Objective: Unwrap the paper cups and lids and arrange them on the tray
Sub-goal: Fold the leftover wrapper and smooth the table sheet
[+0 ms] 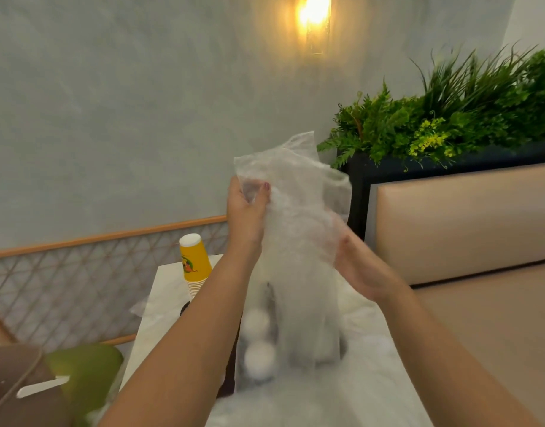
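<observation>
A clear plastic wrapper stands tall over the table, with a white stack of lids blurred inside it. My left hand pinches the wrapper's upper left edge. My right hand grips the wrapper's right side lower down, its fingers partly hidden behind the plastic. A stack of yellow paper cups stands upside down on the white table, left of my left arm. Two white round lids lie on a dark tray beneath the wrapper.
A beige bench seat runs along the right, with green plants in a dark planter behind it. A lattice railing is at left. A brown bag and a green object sit at the lower left.
</observation>
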`<state>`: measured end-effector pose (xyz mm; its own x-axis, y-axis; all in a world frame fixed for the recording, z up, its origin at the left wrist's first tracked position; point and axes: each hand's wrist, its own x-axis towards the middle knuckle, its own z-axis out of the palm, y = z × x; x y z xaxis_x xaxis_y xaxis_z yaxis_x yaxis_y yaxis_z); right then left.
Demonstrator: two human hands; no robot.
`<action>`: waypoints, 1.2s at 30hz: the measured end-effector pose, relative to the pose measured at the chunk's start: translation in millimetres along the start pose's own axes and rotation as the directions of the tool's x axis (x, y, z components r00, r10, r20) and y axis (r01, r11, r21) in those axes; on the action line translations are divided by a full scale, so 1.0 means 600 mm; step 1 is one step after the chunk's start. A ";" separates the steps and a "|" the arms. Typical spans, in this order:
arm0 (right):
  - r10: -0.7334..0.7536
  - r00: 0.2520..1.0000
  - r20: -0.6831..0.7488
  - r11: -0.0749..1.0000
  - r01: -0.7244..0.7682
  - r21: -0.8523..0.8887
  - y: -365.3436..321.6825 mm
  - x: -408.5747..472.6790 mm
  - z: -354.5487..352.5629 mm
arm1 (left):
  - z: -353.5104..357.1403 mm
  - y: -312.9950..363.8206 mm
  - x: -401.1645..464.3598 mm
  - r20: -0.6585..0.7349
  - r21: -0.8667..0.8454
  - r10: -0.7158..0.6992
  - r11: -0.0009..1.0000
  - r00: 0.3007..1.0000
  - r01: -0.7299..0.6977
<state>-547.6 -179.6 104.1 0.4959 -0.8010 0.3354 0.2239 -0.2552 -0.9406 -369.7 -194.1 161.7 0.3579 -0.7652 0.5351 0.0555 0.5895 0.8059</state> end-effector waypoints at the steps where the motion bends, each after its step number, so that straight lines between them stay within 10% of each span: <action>1: 0.025 0.999 -0.028 0.998 -0.027 -0.062 0.006 -0.002 0.010 | 0.002 0.002 0.003 -0.023 -0.003 -0.001 1.000 1.000 0.001; 10: 0.006 0.951 -0.308 1.000 -0.006 0.003 0.019 0.010 0.037 | 0.006 0.036 -0.005 0.196 0.082 -0.176 0.983 0.965 0.163; 18: -0.007 0.922 -0.388 0.953 0.123 0.276 -0.010 0.026 0.013 | -0.057 -0.051 -0.066 0.586 0.324 -0.418 0.906 0.694 0.272; 24: 0.049 0.882 -0.470 0.949 0.105 0.296 -0.023 0.030 0.016 | -0.045 -0.057 -0.084 0.452 0.194 -0.397 0.918 0.799 0.346; 29: 0.079 0.876 -0.476 0.994 -0.104 -0.026 0.008 0.010 0.033 | -0.028 -0.047 -0.074 0.232 0.200 -0.344 0.932 0.910 0.302; 36: -0.174 0.825 -0.537 0.965 0.036 -0.258 0.032 0.008 0.035 | -0.019 -0.045 -0.068 0.187 0.295 -0.155 0.951 0.970 0.095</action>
<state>-523.1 -176.8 88.9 -0.0802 -0.9074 0.4125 0.0177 -0.4150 -0.9096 -375.0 -175.8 115.1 0.1640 -0.8821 0.4415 -0.1879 0.4115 0.8918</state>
